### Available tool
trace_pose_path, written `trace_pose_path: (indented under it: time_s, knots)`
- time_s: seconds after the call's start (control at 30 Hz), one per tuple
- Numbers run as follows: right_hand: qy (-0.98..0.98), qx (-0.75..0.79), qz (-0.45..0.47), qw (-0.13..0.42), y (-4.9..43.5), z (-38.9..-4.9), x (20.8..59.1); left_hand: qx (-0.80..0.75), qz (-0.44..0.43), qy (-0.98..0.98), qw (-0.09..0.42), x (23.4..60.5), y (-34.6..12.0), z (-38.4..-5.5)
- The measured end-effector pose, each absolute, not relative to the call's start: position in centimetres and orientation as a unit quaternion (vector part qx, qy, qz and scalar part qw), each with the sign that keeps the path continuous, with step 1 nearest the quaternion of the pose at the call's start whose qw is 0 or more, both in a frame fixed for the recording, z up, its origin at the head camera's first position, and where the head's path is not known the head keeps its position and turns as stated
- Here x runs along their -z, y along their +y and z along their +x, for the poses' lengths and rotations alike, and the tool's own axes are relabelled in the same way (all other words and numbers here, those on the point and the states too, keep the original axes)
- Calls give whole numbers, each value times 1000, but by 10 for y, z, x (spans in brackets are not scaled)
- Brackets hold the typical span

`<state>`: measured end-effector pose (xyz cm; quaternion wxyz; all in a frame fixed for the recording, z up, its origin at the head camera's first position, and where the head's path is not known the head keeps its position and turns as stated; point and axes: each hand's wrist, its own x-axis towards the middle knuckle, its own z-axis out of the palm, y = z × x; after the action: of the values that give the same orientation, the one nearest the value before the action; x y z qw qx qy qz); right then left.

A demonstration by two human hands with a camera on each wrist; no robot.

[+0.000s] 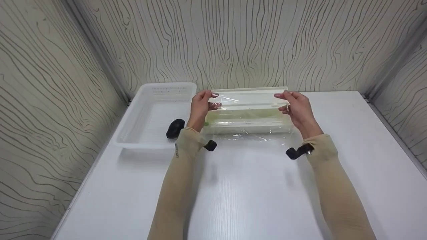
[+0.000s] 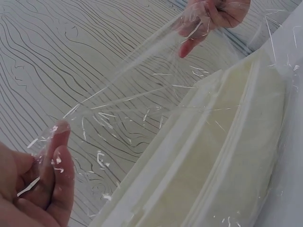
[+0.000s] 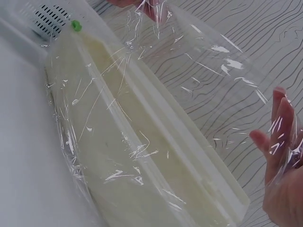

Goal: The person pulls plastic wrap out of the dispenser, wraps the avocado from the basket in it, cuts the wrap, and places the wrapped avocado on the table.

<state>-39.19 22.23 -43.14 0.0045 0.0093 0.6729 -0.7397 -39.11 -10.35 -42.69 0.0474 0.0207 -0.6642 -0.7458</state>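
A sheet of clear cling film (image 2: 137, 101) stretches between my two hands, glinting with creases. My left hand (image 1: 199, 108) pinches its left edge between thumb and fingers, beside the plastic basket. At the right edge, my right hand (image 1: 300, 110) pinches the film, with some fingers spread behind it. Just beneath lies a long white cling film box (image 1: 248, 129), its lid tilted up at the back and a pale yellow-green roll (image 1: 247, 115) inside. A small green piece (image 3: 76, 25) sits at the box's left end. The film drapes down over the box's front.
A white plastic basket (image 1: 128, 145) with slotted walls stands to the left on the white table (image 1: 247, 200). Inside it, near its right side, lies a dark oval object (image 1: 175, 128) resembling an avocado. Wood-grain patterned panels (image 1: 233, 43) enclose the table's back and sides.
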Motion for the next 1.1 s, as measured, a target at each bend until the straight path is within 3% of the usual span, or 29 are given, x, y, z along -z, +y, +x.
trace_pose_path:
  time_s: [0.6, 1.1]
  knots:
    - [674, 739, 15, -2, 222, -389, 433, 753, 12, -657, 47, 428, -103, -391]
    - [746, 663, -21, 60, 230, -347, 449, 724, 17, -689, -29, 439, -119, -350]
